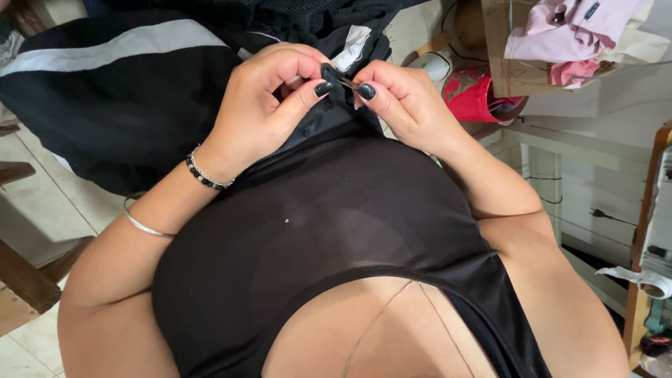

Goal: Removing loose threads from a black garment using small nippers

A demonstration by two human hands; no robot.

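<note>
At the upper left of the frame a black garment (133,91) with a pale grey stripe spreads out, its far end cut off by the top and left edges; what it rests on is hidden beneath it. At the lower left, pieces of brown wooden furniture (24,276) over a pale tiled floor (49,210) are only partly in view.

At upper centre the left hand (262,105), with a beaded bracelet at the wrist, is closed narrowly, thumb and forefinger pinching a fold of the black fabric. Just beside it, nearly touching, the right hand (406,98) pinches a small thin metal object (348,82) at the same fold; it is too small to tell whether it is a needle or a pin. Both hands' palms are hidden.

To the right a red roll (472,94) sits partly behind the right hand, and pink cloth (560,31) lies at the upper right, cut off by the edge.
</note>
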